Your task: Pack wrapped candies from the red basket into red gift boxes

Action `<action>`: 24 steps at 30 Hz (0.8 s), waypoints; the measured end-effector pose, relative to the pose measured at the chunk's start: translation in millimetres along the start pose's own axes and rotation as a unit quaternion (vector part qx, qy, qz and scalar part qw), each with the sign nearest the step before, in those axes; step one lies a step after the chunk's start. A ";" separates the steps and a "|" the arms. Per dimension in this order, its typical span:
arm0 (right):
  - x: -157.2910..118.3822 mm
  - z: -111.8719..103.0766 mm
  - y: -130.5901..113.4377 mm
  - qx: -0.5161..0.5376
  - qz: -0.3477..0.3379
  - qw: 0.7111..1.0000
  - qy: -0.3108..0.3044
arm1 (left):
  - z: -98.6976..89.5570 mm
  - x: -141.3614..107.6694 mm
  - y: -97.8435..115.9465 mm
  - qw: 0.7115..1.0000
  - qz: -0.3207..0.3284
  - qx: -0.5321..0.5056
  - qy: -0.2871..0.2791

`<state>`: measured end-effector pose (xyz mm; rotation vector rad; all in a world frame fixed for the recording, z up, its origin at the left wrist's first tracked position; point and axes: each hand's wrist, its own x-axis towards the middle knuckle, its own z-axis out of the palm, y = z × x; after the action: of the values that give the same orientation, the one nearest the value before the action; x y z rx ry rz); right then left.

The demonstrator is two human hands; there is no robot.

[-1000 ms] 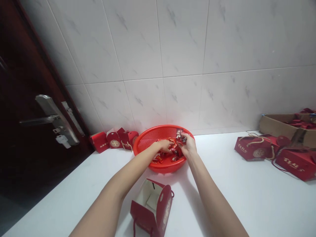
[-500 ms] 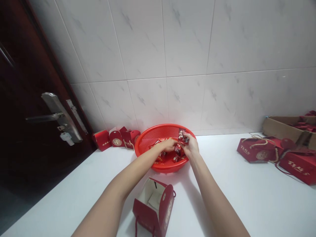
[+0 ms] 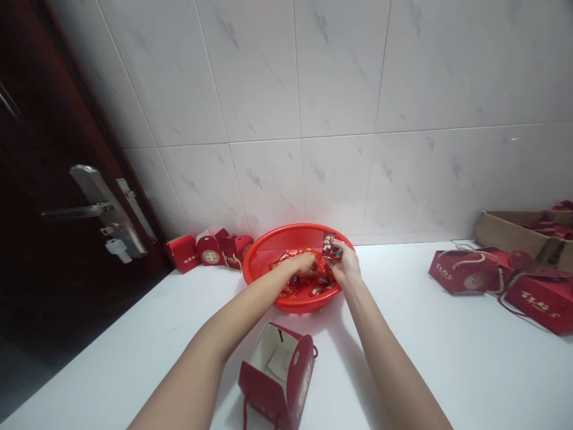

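Gripping a dark red printed packet [image 3: 328, 242] in the bent fingers [image 3: 339, 245] of the right hand [image 3: 348, 264], above the right side of a round, bright red plastic colander [image 3: 268, 243]. Reaching down into the same colander with the left hand [image 3: 304, 264], with fingers curled among red-wrapped sweets [image 3: 290, 288]; impossible to tell whether holding one. Close together with both hands, almost meeting over the sweets. Resting on a white desk [image 3: 179, 346], with the colander near a pale, marbled tile wall [image 3: 335, 77]. Nearer to the wearer, between the forearms, standing open to show a pale inside: a dark red gift box [image 3: 262, 391] with a cord handle. To the left of the colander, lined up near the wall: small red boxes [image 3: 183, 254], some with gold print. Well apart on the right, set close together: dark red cord-handled boxes [image 3: 465, 273], also printed in gold. Behind these, at the right edge: an open cardboard carton [image 3: 505, 230] with red items inside. At far left, beyond the desk: a dark reddish-brown door [image 3: 40, 137] with a metal lever handle [image 3: 76, 212] and hanging keys [image 3: 117, 248].
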<state>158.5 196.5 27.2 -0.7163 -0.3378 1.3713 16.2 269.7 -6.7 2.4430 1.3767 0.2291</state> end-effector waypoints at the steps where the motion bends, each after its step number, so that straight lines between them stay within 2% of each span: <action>1: -0.4 0.0 0.0 0.000 0.000 1.000 -0.001 | -0.9 -0.9 0.4 1.000 -0.002 0.007 -0.015; 6: -2.1 1.6 -0.5 0.000 0.004 1.000 0.004 | -4.4 -5.9 10.3 0.998 -0.007 0.042 -0.053; 12: -5.2 4.2 -2.4 0.001 0.002 1.000 0.017 | -5.0 -10.3 29.3 0.996 -0.012 0.073 -0.059; 15: -6.0 4.7 -2.6 0.000 0.001 1.000 0.020 | -4.6 -10.7 34.8 0.996 0.006 0.065 -0.067; 24: -1.8 3.6 -0.2 -0.001 0.000 1.000 0.013 | -2.0 -5.4 26.8 0.993 0.069 -0.024 -0.090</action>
<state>156.2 195.7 30.3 -0.7348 -0.3179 1.3608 34.2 252.6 4.8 2.4537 1.1154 0.0715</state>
